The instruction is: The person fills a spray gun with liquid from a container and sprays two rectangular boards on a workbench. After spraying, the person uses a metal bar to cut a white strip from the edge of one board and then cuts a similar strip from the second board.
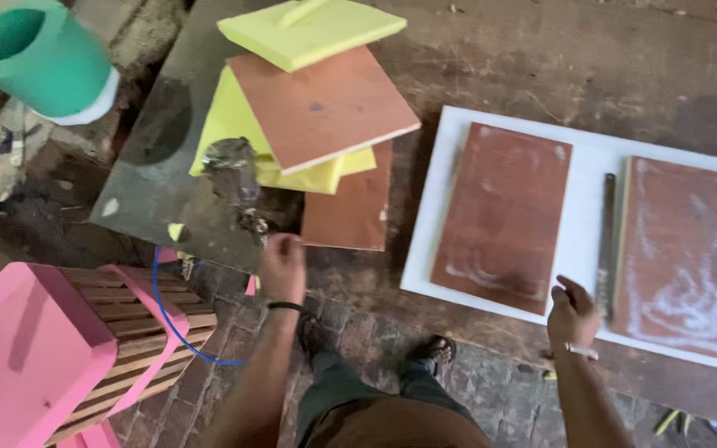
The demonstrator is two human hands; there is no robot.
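left hand (pixel 282 264) is clenched on a glue-caked spreader (pixel 234 178) held over the dark board (pixel 147 178), beside the foam stack (pixel 309 108). right hand (pixel 573 314) rests at the white sheet's (pixel 587 207) near edge, fingers loosely curled by the saw blade (pixel 607 241) — can't tell if it grips. judgement: keep the spreader flat and light — work toward the glue-smeared panels (pixel 504 216).

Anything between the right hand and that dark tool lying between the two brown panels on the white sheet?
Nothing visible. The right hand sits at the near end of the dark narrow tool, fingers almost on it. The tool lies in the bare gap of the white sheet, between the left brown panel and the right brown panel.
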